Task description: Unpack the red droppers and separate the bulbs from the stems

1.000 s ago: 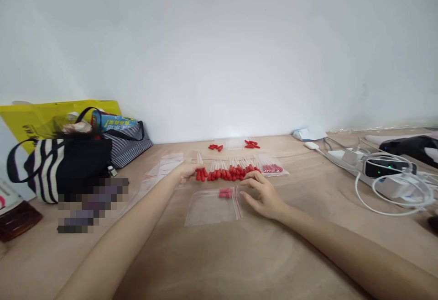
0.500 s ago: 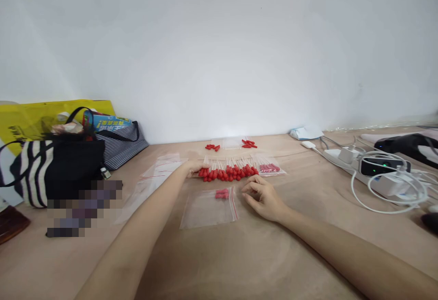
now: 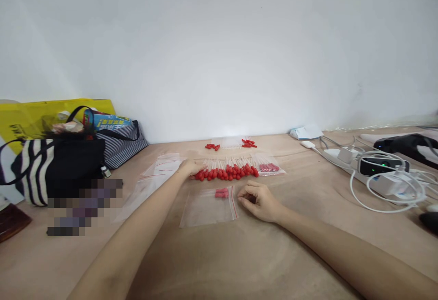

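Observation:
A row of pale sticks with red bulb tips [image 3: 227, 172] lies across the table. At its left end is my left hand [image 3: 192, 167], with its fingers closed on red-tipped sticks; the fingertips are partly hidden. My right hand [image 3: 258, 201] rests on the table, loosely curled around empty space, its fingertips beside the red seal strip of a clear zip bag [image 3: 201, 211]. Inside that bag lie a few red-tipped sticks [image 3: 221, 193]. Another zip bag [image 3: 268, 164], with several red-tipped sticks in it, lies at the row's right end.
Red pieces [image 3: 249, 143] lie by a clear bag near the wall, with more red pieces [image 3: 212, 146] to its left. Overlapping clear zip bags [image 3: 159, 170] are left of my arm. Bags [image 3: 71, 165] stand far left; a power strip [image 3: 344, 162] with tangled white cables is right.
My left hand has shifted slightly left, and the row's left end now reaches further left. My right hand has moved a little left and down, closer to the zip bag's edge.

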The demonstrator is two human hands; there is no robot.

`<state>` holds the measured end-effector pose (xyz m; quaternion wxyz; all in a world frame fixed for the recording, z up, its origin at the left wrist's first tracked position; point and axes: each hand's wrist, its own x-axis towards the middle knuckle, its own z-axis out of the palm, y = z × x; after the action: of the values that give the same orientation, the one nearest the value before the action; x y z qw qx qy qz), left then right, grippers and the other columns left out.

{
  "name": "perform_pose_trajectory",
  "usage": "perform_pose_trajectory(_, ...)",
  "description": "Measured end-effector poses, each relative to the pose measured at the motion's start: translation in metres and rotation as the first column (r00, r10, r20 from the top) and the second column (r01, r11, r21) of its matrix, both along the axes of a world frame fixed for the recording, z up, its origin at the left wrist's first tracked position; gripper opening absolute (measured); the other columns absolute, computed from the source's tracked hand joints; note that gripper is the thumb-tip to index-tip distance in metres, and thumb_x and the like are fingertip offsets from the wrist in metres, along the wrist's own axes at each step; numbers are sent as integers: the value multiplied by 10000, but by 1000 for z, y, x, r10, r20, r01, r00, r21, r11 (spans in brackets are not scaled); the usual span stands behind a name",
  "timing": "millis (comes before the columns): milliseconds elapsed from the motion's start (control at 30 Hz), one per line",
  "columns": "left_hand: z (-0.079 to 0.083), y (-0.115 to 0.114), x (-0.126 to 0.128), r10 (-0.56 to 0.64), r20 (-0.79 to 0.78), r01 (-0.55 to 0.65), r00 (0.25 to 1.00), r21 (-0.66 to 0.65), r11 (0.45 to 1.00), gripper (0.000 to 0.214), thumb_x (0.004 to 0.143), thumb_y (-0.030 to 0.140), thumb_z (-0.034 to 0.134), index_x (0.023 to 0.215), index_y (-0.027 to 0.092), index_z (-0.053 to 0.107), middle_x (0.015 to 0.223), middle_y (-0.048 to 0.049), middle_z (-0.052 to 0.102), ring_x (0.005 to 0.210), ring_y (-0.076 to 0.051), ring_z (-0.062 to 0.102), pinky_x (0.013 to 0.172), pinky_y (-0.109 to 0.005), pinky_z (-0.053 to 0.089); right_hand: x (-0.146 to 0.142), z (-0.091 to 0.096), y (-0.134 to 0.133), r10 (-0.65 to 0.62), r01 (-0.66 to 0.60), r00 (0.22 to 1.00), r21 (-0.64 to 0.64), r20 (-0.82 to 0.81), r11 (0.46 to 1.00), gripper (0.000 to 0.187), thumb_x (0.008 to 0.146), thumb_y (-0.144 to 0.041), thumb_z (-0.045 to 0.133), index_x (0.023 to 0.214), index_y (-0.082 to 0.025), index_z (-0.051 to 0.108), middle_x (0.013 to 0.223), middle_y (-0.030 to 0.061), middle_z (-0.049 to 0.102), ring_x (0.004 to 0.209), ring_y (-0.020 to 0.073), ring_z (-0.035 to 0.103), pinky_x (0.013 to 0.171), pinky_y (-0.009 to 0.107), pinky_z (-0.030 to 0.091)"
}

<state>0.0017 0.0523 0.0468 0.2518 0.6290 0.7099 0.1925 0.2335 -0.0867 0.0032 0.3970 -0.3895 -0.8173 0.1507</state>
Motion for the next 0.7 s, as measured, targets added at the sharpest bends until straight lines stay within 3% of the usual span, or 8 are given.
perform_pose_trajectory(267, -5, -11, 2, -16, 20, 16, 1000, -24, 1000, 248, 624, 377, 638, 544, 148, 585, 429, 12, 551, 432, -97, 530, 423, -173, 407, -1, -2, 2, 12, -12, 1000, 5, 6, 1000, 84, 707, -118, 510, 684, -178, 564, 664, 4, 518, 610, 106, 492, 548, 215, 399)
perform_pose_trajectory(467, -6, -10, 2, -16, -5, 16, 1000, 2, 1000, 329, 619, 422, 628, 445, 150, 562, 390, -2, 535, 383, -111, 524, 408, -187, 393, -3, 0, 1, 14, -15, 1000, 7, 17, 1000, 86, 704, -110, 512, 686, -178, 561, 655, -1, 511, 612, 105, 487, 552, 211, 393)
perform_pose_trajectory(700, -10, -8, 0, 23, 100, -23, 995, 0, 1000, 263, 717, 391, 557, 635, 142, 560, 536, 2, 594, 441, -92, 565, 449, -169, 445, -3, 1, 1, 27, -28, 999, 25, 33, 999, 89, 709, -110, 510, 685, -180, 558, 662, 3, 528, 632, 111, 492, 565, 218, 395)
